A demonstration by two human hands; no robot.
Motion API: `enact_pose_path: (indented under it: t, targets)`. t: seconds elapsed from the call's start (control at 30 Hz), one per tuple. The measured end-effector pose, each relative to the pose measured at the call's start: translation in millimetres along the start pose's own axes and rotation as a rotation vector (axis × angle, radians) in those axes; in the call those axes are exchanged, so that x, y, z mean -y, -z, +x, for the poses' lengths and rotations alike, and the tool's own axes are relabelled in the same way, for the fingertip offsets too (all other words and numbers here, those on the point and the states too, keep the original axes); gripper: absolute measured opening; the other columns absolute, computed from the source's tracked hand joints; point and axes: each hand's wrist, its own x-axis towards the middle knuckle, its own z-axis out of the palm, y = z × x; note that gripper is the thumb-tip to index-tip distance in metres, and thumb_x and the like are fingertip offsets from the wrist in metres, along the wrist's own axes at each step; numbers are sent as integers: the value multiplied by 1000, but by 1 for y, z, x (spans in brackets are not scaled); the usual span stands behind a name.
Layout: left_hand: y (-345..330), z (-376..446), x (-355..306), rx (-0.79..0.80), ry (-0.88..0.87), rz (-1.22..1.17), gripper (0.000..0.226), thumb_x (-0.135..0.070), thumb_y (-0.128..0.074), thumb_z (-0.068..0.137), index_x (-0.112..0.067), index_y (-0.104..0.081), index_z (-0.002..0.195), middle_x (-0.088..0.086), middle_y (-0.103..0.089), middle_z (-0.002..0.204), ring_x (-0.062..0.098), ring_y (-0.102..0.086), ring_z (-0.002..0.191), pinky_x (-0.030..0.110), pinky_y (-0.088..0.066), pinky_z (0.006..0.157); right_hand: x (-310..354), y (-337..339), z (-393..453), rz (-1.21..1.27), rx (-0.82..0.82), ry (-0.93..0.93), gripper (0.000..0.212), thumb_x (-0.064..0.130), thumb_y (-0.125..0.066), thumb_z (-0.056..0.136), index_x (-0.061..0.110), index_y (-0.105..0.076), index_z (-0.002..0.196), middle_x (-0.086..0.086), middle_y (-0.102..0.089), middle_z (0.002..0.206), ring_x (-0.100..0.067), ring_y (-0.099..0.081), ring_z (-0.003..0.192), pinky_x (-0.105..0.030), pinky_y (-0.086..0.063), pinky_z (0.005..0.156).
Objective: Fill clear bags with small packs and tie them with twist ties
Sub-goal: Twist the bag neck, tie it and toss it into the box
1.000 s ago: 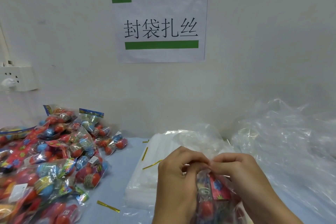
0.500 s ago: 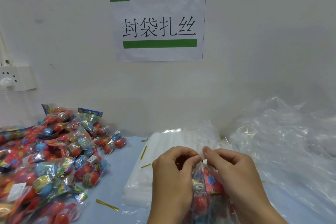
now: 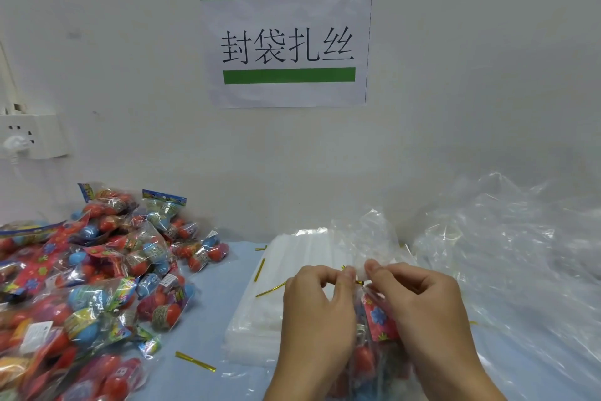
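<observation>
Surface: a pale blue table [image 3: 208, 329] set against a grey-white wall [image 3: 471, 59].
Bag: a clear bag [image 3: 374, 329] holding red and blue packs stands at the near edge of the table, between the two hands; its crumpled top [image 3: 367, 238] rises above the fingers.
Tie: a gold twist tie [image 3: 353, 277] sits at the bag's neck, only its short ends showing between the fingertips.
Left hand: the left hand [image 3: 312, 312] is left of the bag, fingers curled, thumb and forefinger pinching the neck at the tie.
Right hand: the right hand [image 3: 426, 306] is right of the bag, fingers curled, fingertips pinching the neck from that side.
Stack: flat empty bags [image 3: 257, 312] lie under and just left of the held bag.
Loose ties: gold ties [image 3: 195, 361] lie on the table and stack, left of the bag.
Packs: a heap of packs [image 3: 97, 286] lies well left of the bag.
Plastic: a crumpled clear pile [image 3: 514, 254] lies right of the bag.
Sign: a paper sign [image 3: 286, 39] with green bars hangs on the wall above the bag.
Socket: a white socket [image 3: 29, 134] is on the wall, far left.
</observation>
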Motion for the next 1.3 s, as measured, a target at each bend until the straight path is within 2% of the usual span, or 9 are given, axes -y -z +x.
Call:
enact_pose_path:
  t: [0.1, 0.2, 0.3, 0.43, 0.5, 0.67, 0.87, 1.17, 1.3]
  targets:
    - [5, 3, -2, 85, 58, -18, 43, -37, -52, 99, -24, -63, 59, -12, -64, 70, 0, -58, 70, 12, -37, 61, -1, -1, 0, -18, 43, 57, 24, 21, -74, 87, 14, -78, 64, -3, -68, 61, -12, -65, 59, -32, -52, 67]
    - [10, 3, -4, 169, 140, -9, 56, -29, -52, 96, -20, -43, 42, -9, -35, 42, 8, -33, 42, 15, -26, 42, -1, 0, -1, -19, 78, 82, 27, 19, -74, 87, 9, -75, 62, -3, -61, 60, -12, -59, 57, -39, -52, 65]
    - [10, 4, -3, 148, 153, -48, 47, -28, -57, 92, -20, -37, 50, -5, -30, 49, 13, -29, 48, 19, -26, 43, -1, 1, -1, -9, 82, 63, 28, 18, -75, 87, 5, -74, 62, -9, -60, 62, -15, -59, 60, -49, -57, 75]
    - [7, 4, 0, 95, 104, -189, 41, -33, -67, 88, -13, -60, 52, -5, -54, 50, 9, -46, 46, 19, -37, 49, 0, 4, 1, -2, 49, 20, 24, 20, -76, 86, 13, -78, 63, -6, -70, 61, -13, -66, 60, -35, -59, 68]
    - [6, 3, -2, 73, 32, -211, 36, -34, -69, 89, -12, -70, 61, -6, -70, 64, 1, -62, 60, 15, -43, 61, 3, 7, 2, 3, 29, -12, 23, 23, -76, 85, 20, -79, 62, -5, -72, 62, -12, -69, 59, -24, -56, 60]
    - [7, 3, -1, 92, -119, -141, 18, -12, -67, 89, -20, -74, 75, -10, -74, 82, 10, -69, 89, 27, -53, 86, 8, 11, 3, 35, -16, -82, 24, 25, -77, 84, 14, -79, 63, -14, -72, 68, -18, -66, 57, -32, -55, 58]
    - [9, 4, 2, 123, -303, -31, 32, 3, -62, 89, -28, -70, 83, -14, -71, 83, 9, -69, 82, 18, -54, 72, 10, 12, 4, 26, -20, -98, 24, 23, -76, 86, 12, -79, 65, -20, -72, 72, -25, -68, 62, -50, -60, 74]
    - [15, 7, 2, 228, -348, 22, 29, -2, -61, 92, -29, -63, 81, -14, -67, 82, 4, -57, 71, 12, -40, 59, 7, 16, 6, 56, 74, -69, 23, 21, -75, 85, 6, -78, 68, -25, -69, 81, -15, -66, 65, -23, -57, 64]
    - [15, 8, 2, 229, -373, 15, 37, 2, -59, 89, -33, -66, 81, -17, -69, 83, 4, -56, 68, 15, -42, 58, 8, 16, 5, 58, 104, -66, 24, 22, -74, 85, 4, -79, 70, -27, -69, 81, -22, -67, 67, -26, -58, 64]
